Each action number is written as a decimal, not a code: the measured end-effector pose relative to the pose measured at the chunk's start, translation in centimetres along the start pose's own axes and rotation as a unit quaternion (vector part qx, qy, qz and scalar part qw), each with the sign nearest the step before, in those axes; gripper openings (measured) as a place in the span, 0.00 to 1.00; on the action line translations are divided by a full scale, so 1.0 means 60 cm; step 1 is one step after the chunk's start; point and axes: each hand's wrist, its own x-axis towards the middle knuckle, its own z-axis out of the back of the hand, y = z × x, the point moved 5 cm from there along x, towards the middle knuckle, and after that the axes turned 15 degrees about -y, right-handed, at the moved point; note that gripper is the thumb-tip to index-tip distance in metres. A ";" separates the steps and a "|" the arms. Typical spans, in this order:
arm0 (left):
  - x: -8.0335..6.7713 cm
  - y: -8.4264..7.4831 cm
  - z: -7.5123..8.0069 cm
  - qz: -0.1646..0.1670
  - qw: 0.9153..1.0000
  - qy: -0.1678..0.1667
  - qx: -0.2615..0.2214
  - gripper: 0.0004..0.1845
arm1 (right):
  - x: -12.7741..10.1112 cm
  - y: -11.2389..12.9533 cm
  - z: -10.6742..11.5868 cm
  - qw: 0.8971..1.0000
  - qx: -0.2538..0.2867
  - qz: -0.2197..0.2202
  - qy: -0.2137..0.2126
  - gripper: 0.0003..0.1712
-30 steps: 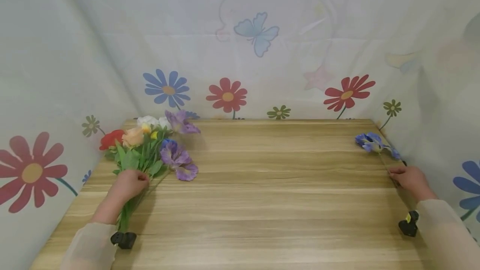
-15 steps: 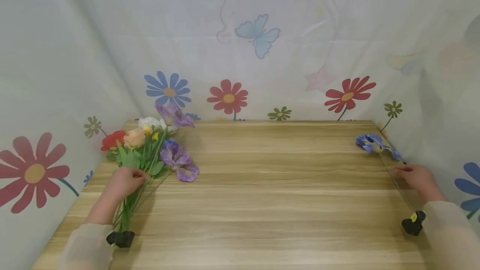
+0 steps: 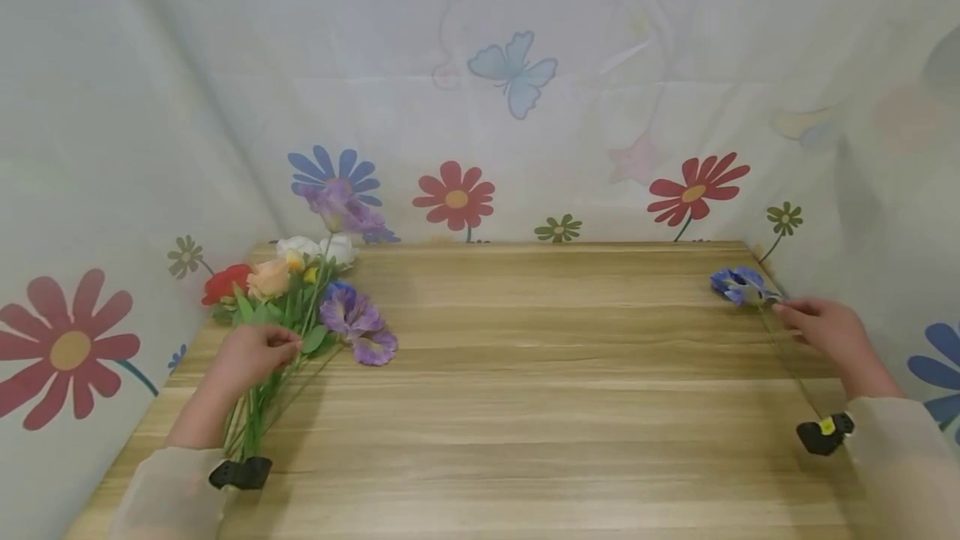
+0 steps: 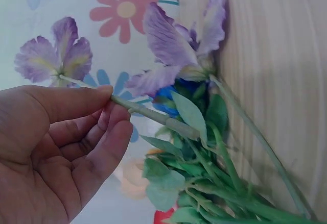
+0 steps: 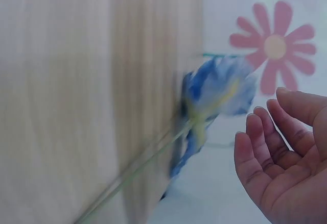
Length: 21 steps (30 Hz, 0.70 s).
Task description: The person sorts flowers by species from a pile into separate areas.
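One purple flower (image 4: 51, 55) is pinched by its stem in the left hand (image 3: 251, 354) above the bunch (image 3: 288, 294), while the right hand (image 3: 825, 327), fingers relaxed and empty, nears the blue flower (image 3: 738, 284), whose stem it must grip next.

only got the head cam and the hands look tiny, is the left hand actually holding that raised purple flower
observer: Yes. The left wrist view shows the left hand pinching the green stem of the purple flower between thumb and forefinger.
operator: bloom clear of the others
observer: It stands apart from the bunch lying on the table.
operator: right hand got the blue one
observer: No. The right wrist view, though blurred, shows the right hand open, fingers relaxed, apart from the blue flower.
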 end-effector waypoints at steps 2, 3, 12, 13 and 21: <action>-0.001 -0.006 -0.001 -0.002 1.000 0.000 -0.005 0.15 | -0.003 0.018 -0.002 1.000 0.002 0.010 -0.006 0.35; -0.001 -0.009 -0.001 -0.003 1.000 0.000 -0.007 0.15 | -0.004 0.028 -0.004 1.000 0.000 0.017 -0.008 0.34; 0.001 -0.034 -0.010 -0.008 0.999 0.008 -0.031 0.17 | -0.030 0.117 -0.032 0.999 0.009 0.050 -0.012 0.35; 0.002 -0.037 -0.012 -0.010 0.999 0.009 -0.040 0.17 | -0.033 0.127 -0.037 0.998 0.018 0.057 -0.011 0.35; 0.003 -0.068 -0.029 -0.033 0.996 0.007 -0.086 0.16 | -0.064 0.208 -0.082 0.989 0.095 0.110 0.002 0.28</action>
